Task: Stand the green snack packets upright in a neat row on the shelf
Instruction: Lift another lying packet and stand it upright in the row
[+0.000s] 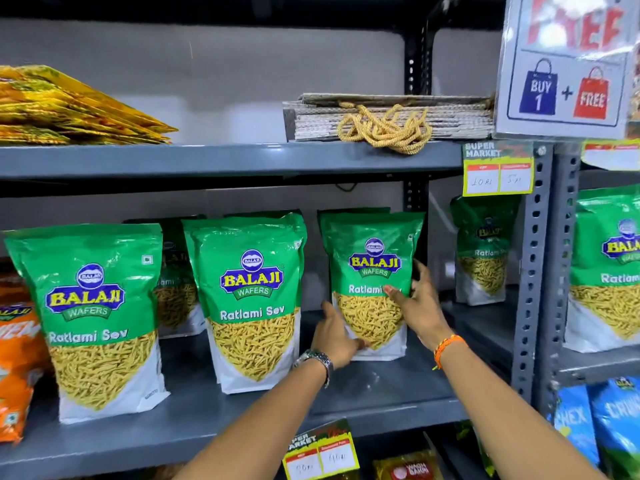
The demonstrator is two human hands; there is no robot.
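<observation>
Green snack packets stand upright on the grey shelf (381,393). One packet (93,306) is at the left, another (252,299) in the middle, and a third packet (370,271) stands further right. My left hand (337,336) grips the third packet's lower left edge. My right hand (414,303) holds its right side, thumb across the front. More packets stand behind, and one (485,258) is deep at the back right.
Orange packets (17,358) sit at the far left. The upper shelf carries gold bags (69,109) and folded paper bags with rope handles (388,119). A perforated upright (533,271) bounds the bay; another green packet (609,271) stands beyond it. Price tags hang on shelf edges.
</observation>
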